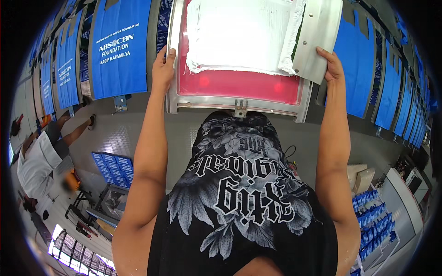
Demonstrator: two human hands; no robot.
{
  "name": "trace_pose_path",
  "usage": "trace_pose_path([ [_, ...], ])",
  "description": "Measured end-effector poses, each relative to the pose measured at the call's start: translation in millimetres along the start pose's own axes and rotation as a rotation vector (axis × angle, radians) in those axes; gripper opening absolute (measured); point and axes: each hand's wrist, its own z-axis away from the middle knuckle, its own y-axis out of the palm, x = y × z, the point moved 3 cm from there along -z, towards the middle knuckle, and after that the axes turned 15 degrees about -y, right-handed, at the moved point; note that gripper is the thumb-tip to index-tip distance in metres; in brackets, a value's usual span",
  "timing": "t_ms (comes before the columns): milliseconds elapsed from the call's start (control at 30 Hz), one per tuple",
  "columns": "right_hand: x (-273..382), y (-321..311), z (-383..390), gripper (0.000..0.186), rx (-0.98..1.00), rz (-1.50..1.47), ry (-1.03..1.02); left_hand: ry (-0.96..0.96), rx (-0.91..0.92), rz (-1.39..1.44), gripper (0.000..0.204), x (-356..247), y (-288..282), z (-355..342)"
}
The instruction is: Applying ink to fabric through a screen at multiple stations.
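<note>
In front of me is a screen-printing frame [239, 104] with metal edges and red mesh [230, 85]. A thick layer of white ink [239, 37] covers most of the mesh. My left hand [164, 69] grips the frame's left edge, thumb on top. A wide metal squeegee [313, 41] lies along the frame's right side, with a ridge of white ink against its inner edge. My right hand [332, 64] is closed on the squeegee's outer edge, thumb on top and the other fingers mostly hidden beneath. What lies under the frame is out of sight.
Blue printed fabric pieces [120, 46] lie on boards to the left, and more blue pieces [352, 64] line the right. A person in a white shirt [39, 161] is at the far left. A rack of blue items [375, 225] stands at the lower right.
</note>
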Motion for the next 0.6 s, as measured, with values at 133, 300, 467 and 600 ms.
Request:
trace_pose_path([
  [133, 0.6, -1.4, 0.5, 0.044, -0.01, -0.006, 0.012, -0.103, -0.015, 0.009, 0.053, -3.3, 3.8, 4.7],
  [300, 2.9, 4.1, -1.1, 0.043, 0.01, 0.043, -0.057, 0.026, -0.038, -0.033, 0.051, 2.1, 2.2, -0.1],
  [467, 6.6, -2.7, 2.5, 0.047, 0.002, 0.105, 0.035, 0.234, -0.25, -0.456, 0.065, 10.5, 2.3, -3.8],
  [600, 43.4, 19.8, 19.0, 0.05, 0.017, 0.339, -0.172, 0.171, 0.049, -0.503, 0.033, -31.7, 27.6, 99.5],
])
